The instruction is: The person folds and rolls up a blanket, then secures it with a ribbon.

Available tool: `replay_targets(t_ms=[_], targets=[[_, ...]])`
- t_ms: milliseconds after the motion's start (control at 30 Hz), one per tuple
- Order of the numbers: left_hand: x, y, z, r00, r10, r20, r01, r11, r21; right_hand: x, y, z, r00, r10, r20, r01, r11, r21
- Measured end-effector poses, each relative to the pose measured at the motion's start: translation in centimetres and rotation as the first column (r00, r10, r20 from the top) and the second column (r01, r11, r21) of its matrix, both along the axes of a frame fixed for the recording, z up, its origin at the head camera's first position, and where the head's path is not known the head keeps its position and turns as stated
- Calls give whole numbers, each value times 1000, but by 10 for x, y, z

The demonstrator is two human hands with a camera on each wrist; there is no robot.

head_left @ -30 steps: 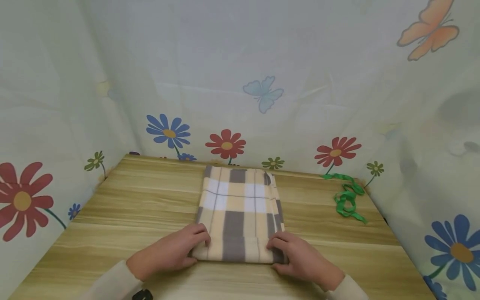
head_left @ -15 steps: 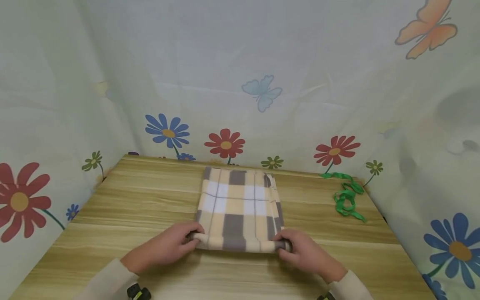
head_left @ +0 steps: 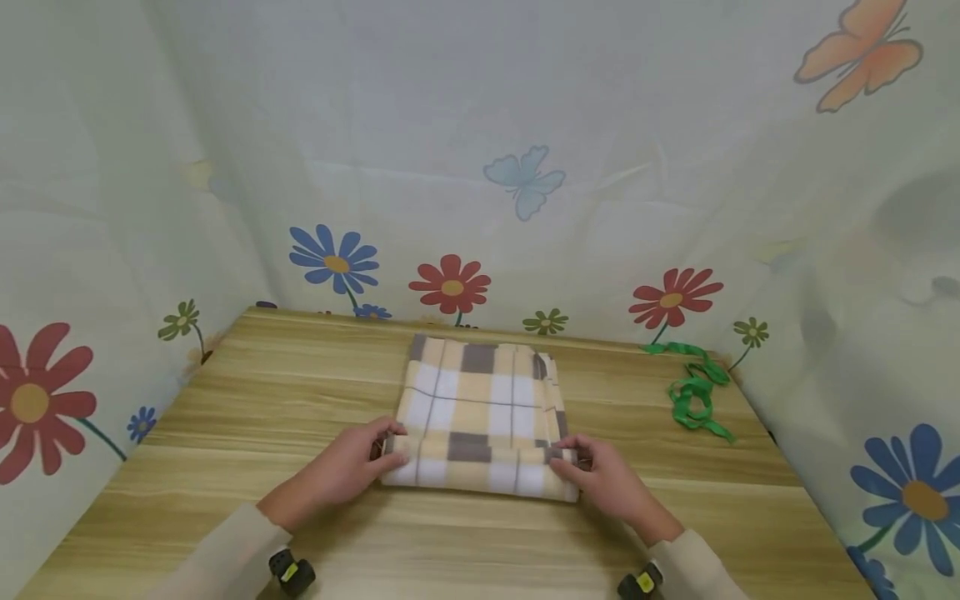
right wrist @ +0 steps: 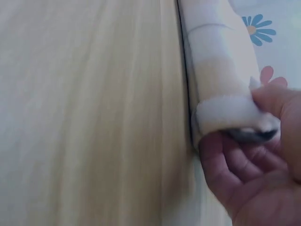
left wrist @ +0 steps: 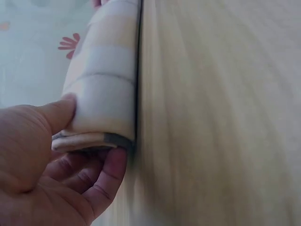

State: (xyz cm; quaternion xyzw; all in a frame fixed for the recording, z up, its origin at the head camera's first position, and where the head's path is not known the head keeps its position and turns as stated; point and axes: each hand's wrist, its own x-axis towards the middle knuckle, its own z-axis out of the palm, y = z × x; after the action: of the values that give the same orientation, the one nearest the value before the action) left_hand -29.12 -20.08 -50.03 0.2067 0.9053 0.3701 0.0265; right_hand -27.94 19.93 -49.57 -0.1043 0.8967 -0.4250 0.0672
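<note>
Our left hand (head_left: 341, 467) and right hand (head_left: 609, 477) grip part-rolled cream-grey-white checked cloth (head_left: 472, 408) on yellowish wood-grain worktop (head_left: 300, 375); white flower-printed fabric (head_left: 405, 117) behind.

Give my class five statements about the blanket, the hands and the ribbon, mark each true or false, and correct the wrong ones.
1. The left hand grips one end of the blanket's rolled near edge. True.
2. The right hand is holding the ribbon. False: it grips the other end of that rolled edge.
3. The ribbon is green and lies apart from the blanket. True.
4. The blanket is one plain colour. False: it is checked in white, pale yellow and grey.
5. The cloth behind the table shows printed flowers. True.
</note>
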Motion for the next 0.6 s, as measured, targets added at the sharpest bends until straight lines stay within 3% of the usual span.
replay_targets(t_ms=[267,467,533,600], targets=[[-16,8,-1,998,59,13,-58,997,-48,-2,-8,2,986,-167,-2,167,985,53],[-21,9,-3,998,62,23,-60,993,-101,-5,-16,1,988,-144,-56,152,969,192],[-22,10,-4,999,46,-25,-49,991,-128,-7,-18,1,988,-127,-83,143,964,224],[-22,11,-4,992,-1,-124,-21,985,-171,-8,-20,2,985,-92,-145,126,961,246]])
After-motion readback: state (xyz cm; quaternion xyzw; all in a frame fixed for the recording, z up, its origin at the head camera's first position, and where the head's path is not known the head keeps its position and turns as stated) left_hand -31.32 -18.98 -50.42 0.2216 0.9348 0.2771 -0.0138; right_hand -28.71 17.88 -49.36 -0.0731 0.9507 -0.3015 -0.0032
